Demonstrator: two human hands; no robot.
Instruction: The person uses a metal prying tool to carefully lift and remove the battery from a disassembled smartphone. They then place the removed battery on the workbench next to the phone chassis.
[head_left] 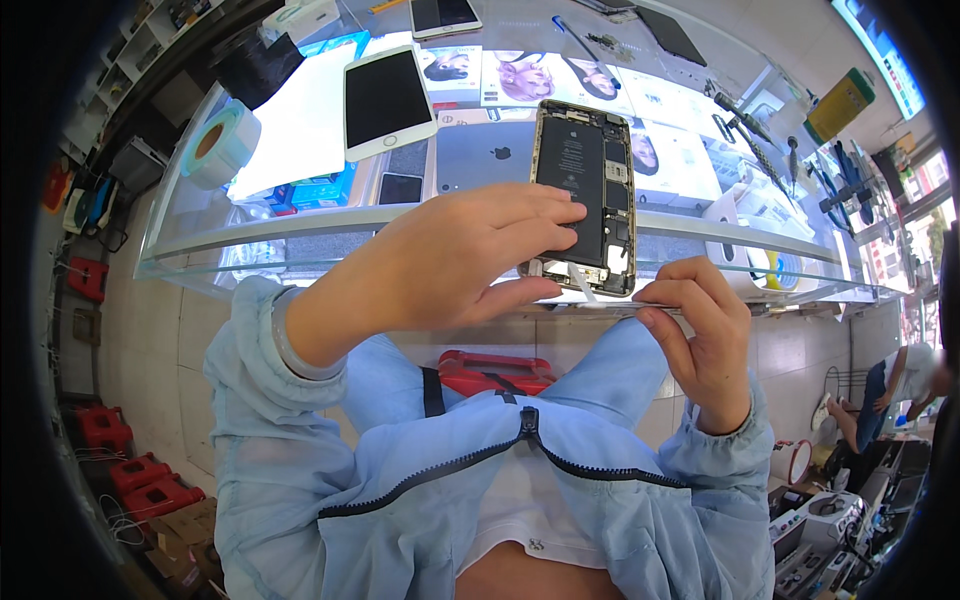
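An opened phone lies at the near edge of the glass counter, its black battery and inner boards exposed. My left hand is stretched flat, fingertips resting on the battery and the thumb by the phone's lower left corner. To the right of the phone's bottom end, my right hand pinches a thin metal tool that looks like tweezers. Its tip points left beneath the phone's bottom edge. A narrow white strip runs from the phone's bottom edge down to the tool. Whether the tip grips the strip is too small to tell.
Beyond my left hand lie a white-framed phone, a tape roll and a white sheet. Another phone and a blue pen are farther back. Screwdrivers, pliers and a yellow-green bottle stand at right.
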